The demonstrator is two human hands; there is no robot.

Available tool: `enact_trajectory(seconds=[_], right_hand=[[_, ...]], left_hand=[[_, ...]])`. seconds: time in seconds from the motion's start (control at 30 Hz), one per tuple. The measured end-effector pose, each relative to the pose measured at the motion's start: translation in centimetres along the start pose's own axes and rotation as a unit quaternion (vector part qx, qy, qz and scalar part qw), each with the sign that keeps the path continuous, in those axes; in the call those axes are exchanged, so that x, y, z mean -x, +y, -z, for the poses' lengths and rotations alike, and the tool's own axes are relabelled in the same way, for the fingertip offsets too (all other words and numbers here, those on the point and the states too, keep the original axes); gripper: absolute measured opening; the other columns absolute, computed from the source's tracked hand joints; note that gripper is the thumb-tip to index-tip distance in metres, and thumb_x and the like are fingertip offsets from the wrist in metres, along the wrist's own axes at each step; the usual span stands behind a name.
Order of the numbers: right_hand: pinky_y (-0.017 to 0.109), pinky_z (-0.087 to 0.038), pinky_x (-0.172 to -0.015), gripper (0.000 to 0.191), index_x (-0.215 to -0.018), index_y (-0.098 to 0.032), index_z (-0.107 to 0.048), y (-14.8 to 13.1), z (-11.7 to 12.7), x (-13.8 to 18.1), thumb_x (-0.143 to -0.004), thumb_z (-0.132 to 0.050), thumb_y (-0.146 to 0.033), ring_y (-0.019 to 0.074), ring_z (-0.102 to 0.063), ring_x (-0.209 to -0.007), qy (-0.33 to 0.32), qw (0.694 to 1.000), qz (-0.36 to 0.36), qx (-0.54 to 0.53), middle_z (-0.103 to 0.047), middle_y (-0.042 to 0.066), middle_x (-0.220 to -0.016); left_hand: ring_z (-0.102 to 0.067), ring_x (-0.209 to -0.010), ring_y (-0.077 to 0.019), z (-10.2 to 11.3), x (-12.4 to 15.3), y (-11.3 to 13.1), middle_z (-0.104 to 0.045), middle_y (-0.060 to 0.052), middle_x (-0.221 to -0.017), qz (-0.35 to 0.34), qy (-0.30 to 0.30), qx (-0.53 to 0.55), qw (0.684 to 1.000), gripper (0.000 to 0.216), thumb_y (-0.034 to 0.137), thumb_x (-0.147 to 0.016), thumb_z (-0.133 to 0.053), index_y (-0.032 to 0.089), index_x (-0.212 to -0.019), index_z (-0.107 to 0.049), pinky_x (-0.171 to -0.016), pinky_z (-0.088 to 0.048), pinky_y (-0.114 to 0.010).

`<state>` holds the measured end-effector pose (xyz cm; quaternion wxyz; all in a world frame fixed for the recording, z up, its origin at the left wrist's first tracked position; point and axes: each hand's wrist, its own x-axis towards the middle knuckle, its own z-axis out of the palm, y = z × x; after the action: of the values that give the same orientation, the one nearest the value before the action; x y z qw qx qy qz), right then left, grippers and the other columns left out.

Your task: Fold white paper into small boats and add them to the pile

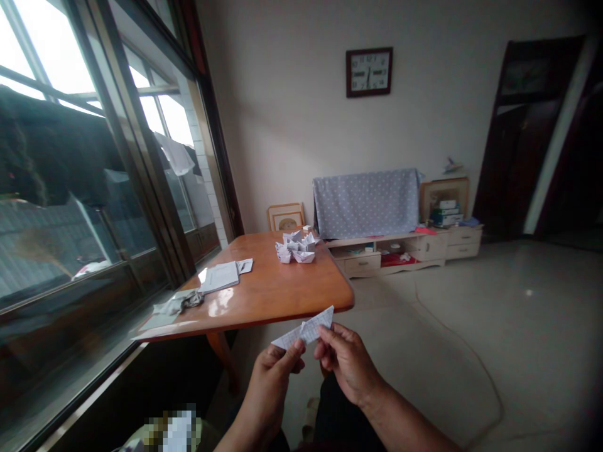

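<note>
A small folded paper boat point(308, 328), white with printed or written lines, is held between both hands in front of the table's near edge. My left hand point(276, 373) pinches its lower left part between thumb and fingers. At the right end, my right hand point(346, 358) grips the paper with the thumb on its near face. The boat tilts, its right tip higher than its left. Beyond it, a cluster of several folded paper boats point(296, 247) stands on the wooden table point(264, 289).
On the table's left lie stacked papers point(221, 277) and a crumpled grey cloth point(181, 302). A low cabinet point(362, 265) with a blue dotted cloth point(367, 204) stands by the wall. Glass windows point(61, 188) run along the left. A cable point(461, 342) crosses the floor.
</note>
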<state>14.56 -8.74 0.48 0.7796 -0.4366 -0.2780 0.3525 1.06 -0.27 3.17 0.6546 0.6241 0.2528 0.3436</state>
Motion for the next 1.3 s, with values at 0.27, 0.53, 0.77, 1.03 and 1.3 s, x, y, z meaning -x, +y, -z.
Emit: enact_trajectory(seconds=[0.27,0.53,0.77,1.03,1.3], right_hand=[[0.024,-0.039,-0.057,0.025,-0.090,-0.017,-0.071,-0.9,0.7,-0.4,-0.085,-0.074,-0.041,0.0126,-0.057,-0.063,-0.021,0.999,0.025,-0.018,-0.068,0.002,-0.075],[0.025,-0.039,-0.059,0.024,-0.091,-0.018,-0.071,-1.0,1.0,-0.9,-0.084,-0.076,-0.040,0.0125,-0.059,-0.062,0.004,0.998,0.022,-0.058,-0.068,0.001,-0.077],[0.024,-0.038,-0.059,0.022,-0.093,-0.020,-0.070,-1.1,1.4,-0.9,-0.083,-0.077,-0.037,0.0123,-0.060,-0.064,0.002,0.998,0.005,-0.059,-0.069,0.001,-0.081],[0.025,-0.040,-0.060,0.020,-0.094,-0.021,-0.067,-1.2,0.8,-0.6,-0.086,-0.073,-0.038,0.0146,-0.065,-0.069,-0.004,0.999,0.028,-0.028,-0.069,0.000,-0.087],[0.024,-0.039,-0.054,0.034,-0.095,-0.019,-0.067,-0.6,2.0,-1.4,-0.073,-0.082,-0.040,0.0169,-0.067,-0.066,0.109,0.993,-0.007,-0.033,-0.073,0.004,-0.083]], left_hand=[[-0.050,-0.070,-0.0175,-0.1,0.2,0.5,-0.062,-0.002,-0.066,0.007,-0.011,-0.007,1.000,0.038,0.050,-0.078,-0.078,0.015,-0.069,-0.069,-0.070,-0.037,-0.029],[-0.055,-0.074,-0.0189,0.3,0.1,0.5,-0.068,-0.006,-0.072,0.011,-0.037,-0.006,0.999,0.040,0.053,-0.083,-0.072,0.014,-0.071,-0.073,-0.075,-0.039,-0.029],[-0.062,-0.077,-0.0221,0.4,-0.2,-0.4,-0.073,-0.010,-0.078,0.036,-0.030,0.054,0.997,0.045,0.056,-0.087,-0.065,0.012,-0.084,-0.075,-0.079,-0.043,-0.033],[-0.058,-0.075,-0.0167,0.5,-1.0,-0.7,-0.066,-0.005,-0.081,-0.011,0.009,0.134,0.991,0.031,0.045,-0.085,-0.071,0.014,-0.081,-0.070,-0.072,-0.044,-0.028],[-0.060,-0.113,-0.0266,1.7,-1.2,-0.6,-0.065,-0.011,-0.122,-0.226,0.074,-0.167,0.957,0.039,0.029,-0.087,-0.067,0.021,-0.125,-0.060,-0.095,-0.046,-0.040]])
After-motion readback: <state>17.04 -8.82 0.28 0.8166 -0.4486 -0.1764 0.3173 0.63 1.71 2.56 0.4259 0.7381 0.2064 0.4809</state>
